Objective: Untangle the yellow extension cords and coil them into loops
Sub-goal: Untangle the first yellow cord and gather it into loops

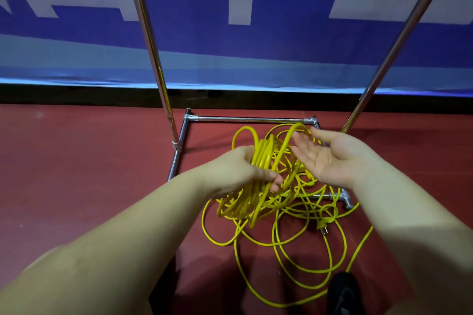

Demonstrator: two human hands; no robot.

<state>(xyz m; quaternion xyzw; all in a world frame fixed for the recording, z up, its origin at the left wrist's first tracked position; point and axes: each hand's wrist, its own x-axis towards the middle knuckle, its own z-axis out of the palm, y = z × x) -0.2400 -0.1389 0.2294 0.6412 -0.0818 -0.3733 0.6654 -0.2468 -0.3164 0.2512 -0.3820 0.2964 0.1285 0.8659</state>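
The yellow extension cords [289,215] lay in a loose snarl on the red floor [76,161] at the centre and lower right of the frame, partly inside the foot of a chrome rack [250,119]. Some strands ran over the rack's near bar, and a plug [323,228] rested on the floor right of centre.

The left hand [245,169], at mid-frame, had its fingers curled round a bundle of gathered loops [261,155], which hung down from the grip into the pile. The right hand [325,158], just right of it, was spread palm up with straight fingers, holding nothing. One raised loop arched past its fingertips; whether it touched them I could not tell.

To my eye the coiling was only partly done, and most of the length was still on the floor. The worry was the rack. A strand pulled up hard could catch on the base bar or its corner joints and drag the frame. The hanging loops also mingled with the pile below, so a quick tug might cinch a knot rather than free it. The plug could snag passing through a loop. With so many turns in one fist, a slackened grip might spill them.
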